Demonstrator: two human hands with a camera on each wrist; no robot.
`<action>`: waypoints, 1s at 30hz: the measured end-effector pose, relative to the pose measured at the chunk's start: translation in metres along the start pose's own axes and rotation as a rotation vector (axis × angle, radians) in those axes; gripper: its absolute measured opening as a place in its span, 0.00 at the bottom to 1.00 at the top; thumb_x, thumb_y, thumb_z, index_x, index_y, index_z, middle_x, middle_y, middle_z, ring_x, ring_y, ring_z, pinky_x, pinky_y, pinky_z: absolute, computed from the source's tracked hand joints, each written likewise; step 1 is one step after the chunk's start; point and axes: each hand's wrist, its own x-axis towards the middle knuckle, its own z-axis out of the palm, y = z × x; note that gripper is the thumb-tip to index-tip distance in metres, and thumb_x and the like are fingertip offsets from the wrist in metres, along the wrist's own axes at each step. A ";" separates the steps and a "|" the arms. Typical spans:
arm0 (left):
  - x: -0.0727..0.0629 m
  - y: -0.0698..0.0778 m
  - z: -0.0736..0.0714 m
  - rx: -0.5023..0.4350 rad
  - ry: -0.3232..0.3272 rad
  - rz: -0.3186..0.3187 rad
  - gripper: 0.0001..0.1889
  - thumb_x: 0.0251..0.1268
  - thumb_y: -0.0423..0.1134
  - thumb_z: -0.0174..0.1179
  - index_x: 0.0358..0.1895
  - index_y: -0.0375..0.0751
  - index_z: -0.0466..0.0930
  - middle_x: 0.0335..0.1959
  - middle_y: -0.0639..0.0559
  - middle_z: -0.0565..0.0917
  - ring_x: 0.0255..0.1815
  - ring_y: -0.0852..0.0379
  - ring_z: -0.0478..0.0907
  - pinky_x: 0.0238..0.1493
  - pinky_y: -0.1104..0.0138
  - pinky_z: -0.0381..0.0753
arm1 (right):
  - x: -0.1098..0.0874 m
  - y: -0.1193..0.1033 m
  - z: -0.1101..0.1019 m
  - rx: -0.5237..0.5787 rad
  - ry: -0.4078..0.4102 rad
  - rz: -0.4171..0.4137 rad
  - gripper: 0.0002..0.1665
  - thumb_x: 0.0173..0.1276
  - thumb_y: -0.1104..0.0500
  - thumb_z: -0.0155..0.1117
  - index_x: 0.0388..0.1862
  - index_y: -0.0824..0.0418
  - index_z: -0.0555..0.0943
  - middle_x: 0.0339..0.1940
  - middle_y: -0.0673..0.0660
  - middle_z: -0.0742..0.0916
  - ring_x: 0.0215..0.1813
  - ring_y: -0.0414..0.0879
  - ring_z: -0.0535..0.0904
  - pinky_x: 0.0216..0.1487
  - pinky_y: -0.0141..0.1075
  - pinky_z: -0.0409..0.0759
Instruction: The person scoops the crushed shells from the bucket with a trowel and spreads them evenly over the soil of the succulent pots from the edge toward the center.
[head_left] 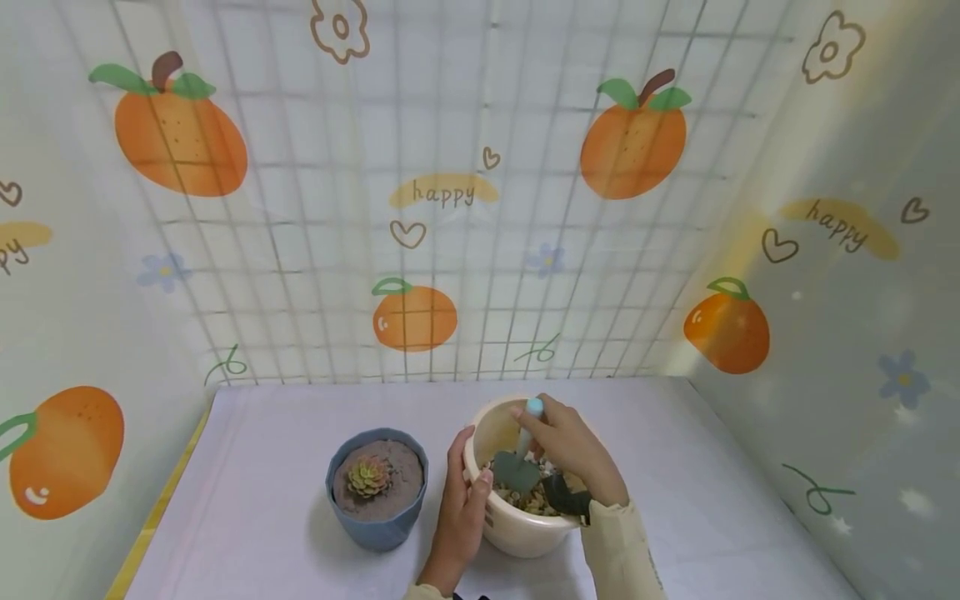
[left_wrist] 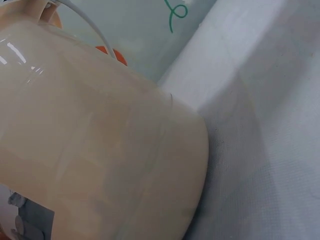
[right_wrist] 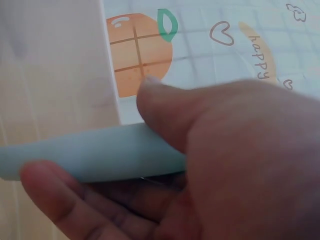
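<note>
A cream bucket (head_left: 521,540) with small stones (head_left: 534,502) in it stands on the table. My left hand (head_left: 463,510) holds its left side, fingers and thumb spread around the wall near the rim. In the left wrist view the bucket's wall (left_wrist: 105,135) fills much of the picture and that hand is out of sight. My right hand (head_left: 564,440) grips the pale blue handle (right_wrist: 95,152) of a small trowel, fingers curled below and thumb above. The trowel's dark green blade (head_left: 516,472) is down inside the bucket, at the stones.
Left of the bucket stands a blue flowerpot (head_left: 378,533) with greyish soil (head_left: 397,487) and a green and pink succulent (head_left: 367,477). A white cloth (head_left: 255,483) covers the table. Behind it hangs a curtain (head_left: 322,267) printed with oranges, over a wire grid.
</note>
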 end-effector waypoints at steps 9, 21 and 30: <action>-0.004 0.001 -0.001 0.013 0.004 -0.007 0.32 0.85 0.41 0.48 0.84 0.65 0.49 0.83 0.46 0.54 0.76 0.40 0.62 0.66 0.48 0.72 | -0.001 0.000 0.003 -0.010 0.071 0.028 0.19 0.84 0.48 0.58 0.39 0.63 0.73 0.25 0.63 0.83 0.25 0.59 0.81 0.27 0.41 0.80; -0.001 0.002 -0.001 0.010 0.000 0.027 0.31 0.86 0.46 0.48 0.84 0.64 0.48 0.82 0.48 0.55 0.77 0.42 0.62 0.69 0.46 0.68 | 0.004 0.001 -0.001 0.060 0.124 0.074 0.25 0.82 0.40 0.57 0.41 0.63 0.73 0.23 0.63 0.82 0.22 0.57 0.77 0.26 0.47 0.80; -0.001 0.002 -0.001 0.018 0.010 0.009 0.31 0.85 0.47 0.50 0.83 0.66 0.50 0.82 0.51 0.55 0.78 0.43 0.60 0.72 0.44 0.64 | 0.003 -0.001 -0.002 0.094 0.115 0.089 0.25 0.83 0.42 0.56 0.45 0.64 0.72 0.22 0.61 0.82 0.22 0.57 0.78 0.23 0.41 0.78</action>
